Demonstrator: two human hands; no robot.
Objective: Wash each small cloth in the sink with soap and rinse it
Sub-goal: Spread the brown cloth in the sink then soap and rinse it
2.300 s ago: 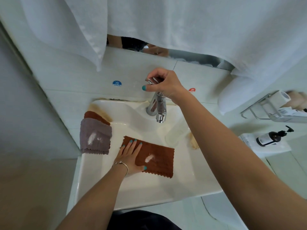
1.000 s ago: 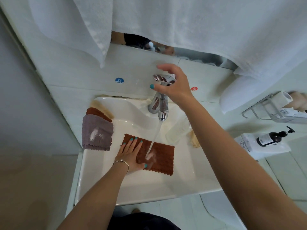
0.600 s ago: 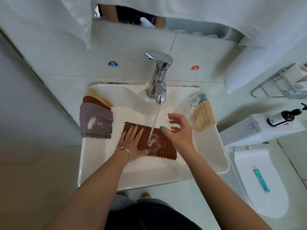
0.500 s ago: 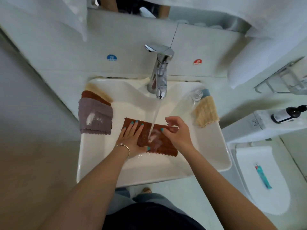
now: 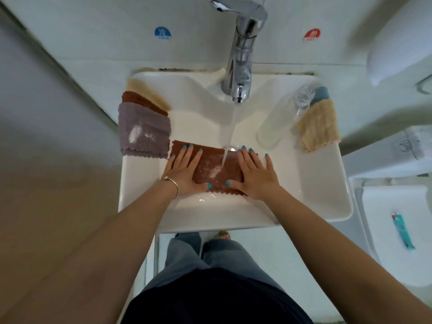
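A brown cloth (image 5: 215, 168) lies flat in the white sink (image 5: 327, 199) with white soap foam at its middle. Water runs from the chrome tap (image 5: 240, 57) onto it. My left hand (image 5: 184, 169) presses flat on the cloth's left part, fingers straight. My right hand (image 5: 254, 173) presses flat on its right part. A purple cloth (image 5: 143, 129) with a white soap patch hangs over the sink's left rim, on top of another brown cloth (image 5: 140, 99) and a beige cloth (image 5: 145, 90).
A clear bottle (image 5: 280, 120) lies on the sink's right side beside a beige cloth (image 5: 318, 125) and a blue cloth (image 5: 321, 93). A toilet tank (image 5: 392, 150) stands at the right, with a teal tube (image 5: 402, 232) on the lid below it.
My right hand left the tap handle, came down into the sink and now lies flat on the cloth. Water started running. My left hand stayed on the cloth.
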